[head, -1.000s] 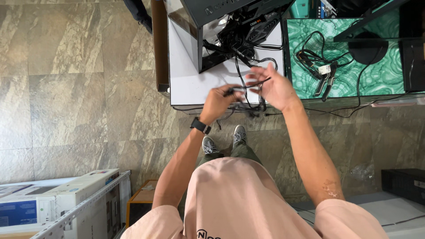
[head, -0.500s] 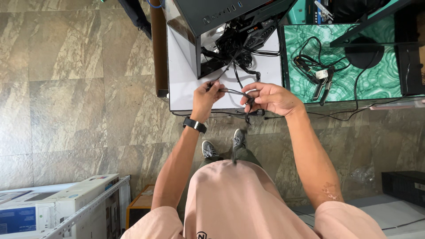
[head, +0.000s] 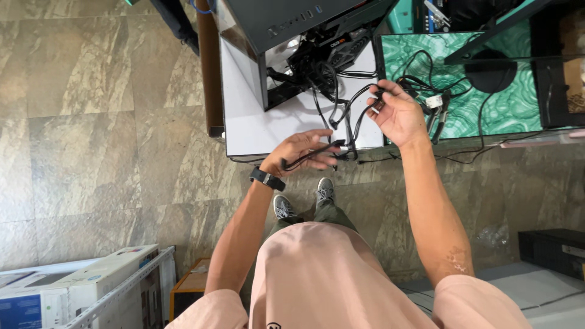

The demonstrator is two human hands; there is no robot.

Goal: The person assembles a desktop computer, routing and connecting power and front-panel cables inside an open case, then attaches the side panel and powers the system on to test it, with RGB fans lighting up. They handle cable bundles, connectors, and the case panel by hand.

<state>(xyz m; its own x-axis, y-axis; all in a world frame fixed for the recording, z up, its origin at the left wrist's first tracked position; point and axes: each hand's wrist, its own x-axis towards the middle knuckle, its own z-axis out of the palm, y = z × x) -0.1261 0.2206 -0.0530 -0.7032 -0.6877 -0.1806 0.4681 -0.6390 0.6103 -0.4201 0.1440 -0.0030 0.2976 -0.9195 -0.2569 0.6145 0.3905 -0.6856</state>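
Cables (head: pixel 341 113) are seen trailing out of the open computer case (head: pixel 286 36) on the white table (head: pixel 262 128). One black cable (head: pixel 314 153), lying crosswise, is gripped in the closed left hand (head: pixel 301 149); a connector end (head: pixel 376 100) is pinched by the right hand (head: pixel 397 113).

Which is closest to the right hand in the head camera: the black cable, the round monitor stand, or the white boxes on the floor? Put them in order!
From the right hand:
1. Black cable, held in its fingers.
2. Round monitor stand, to the right on the green mat.
3. White boxes, far bottom-left on the floor.
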